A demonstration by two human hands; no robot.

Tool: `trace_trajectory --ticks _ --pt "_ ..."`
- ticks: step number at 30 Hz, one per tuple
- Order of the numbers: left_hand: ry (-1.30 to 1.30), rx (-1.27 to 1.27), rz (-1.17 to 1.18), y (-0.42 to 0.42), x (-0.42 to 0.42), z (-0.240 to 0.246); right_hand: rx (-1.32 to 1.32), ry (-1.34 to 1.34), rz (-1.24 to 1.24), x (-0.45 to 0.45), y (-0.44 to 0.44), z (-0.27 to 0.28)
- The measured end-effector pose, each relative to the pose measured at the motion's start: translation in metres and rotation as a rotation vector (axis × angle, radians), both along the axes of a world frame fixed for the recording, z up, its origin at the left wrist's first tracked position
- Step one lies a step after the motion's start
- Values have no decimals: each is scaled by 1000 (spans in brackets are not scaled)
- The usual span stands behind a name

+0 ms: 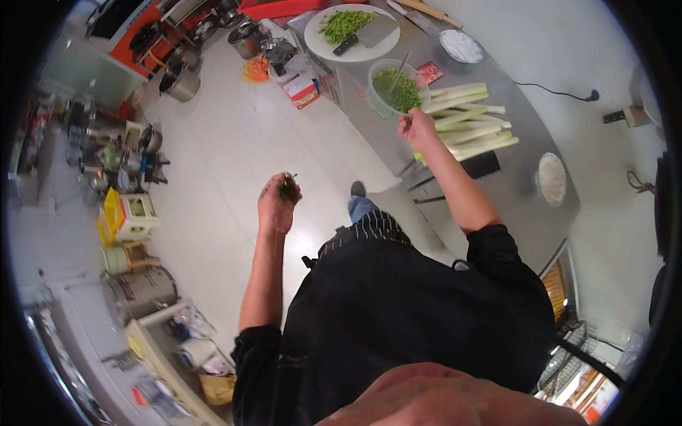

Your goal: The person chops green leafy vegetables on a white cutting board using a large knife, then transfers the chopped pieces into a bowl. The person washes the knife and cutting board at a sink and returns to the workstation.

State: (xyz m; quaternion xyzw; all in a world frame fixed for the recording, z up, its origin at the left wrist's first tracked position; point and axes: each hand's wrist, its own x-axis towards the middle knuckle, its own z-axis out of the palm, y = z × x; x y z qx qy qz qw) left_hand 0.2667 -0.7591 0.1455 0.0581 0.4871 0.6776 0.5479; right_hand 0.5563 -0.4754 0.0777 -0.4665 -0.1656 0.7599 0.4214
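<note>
My left hand (279, 199) is raised over the floor, its fingers closed on a small bunch of dark green leaves (287, 185). On the right, my right hand (418, 128) grips the near rim of a clear plastic tub (376, 97) at the steel table (533, 133). Chopped greens (407, 96) fill the tub, and a metal utensil handle (402, 69) leans out of it. Beside the tub lie several trimmed leek or scallion stalks (469, 125). Farther back, a round white cutting board (319, 48) carries more chopped greens (346, 25) and a cleaver (375, 32).
Two white-filled bowls, one far (461, 46) and one near (551, 179), stand on the table. A red packet (430, 72) lies beside the tub. A red and white carton (302, 91) and a steel pot (181, 84) stand left of the table; crates (136, 215) are farther left.
</note>
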Motion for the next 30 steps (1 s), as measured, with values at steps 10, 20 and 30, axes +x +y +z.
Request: trace_trajectory --ticks 10,20,30 --pt "-155 -192 38 182 -178 -47 -139 -160 -335 -66 243 -54" --pt "-186 -174 -673 520 -255 -81 -156 -304 -631 -66 278 -54" --pt "-44 -256 -1011 711 -270 -70 -331 -562 -880 -138 263 -16"
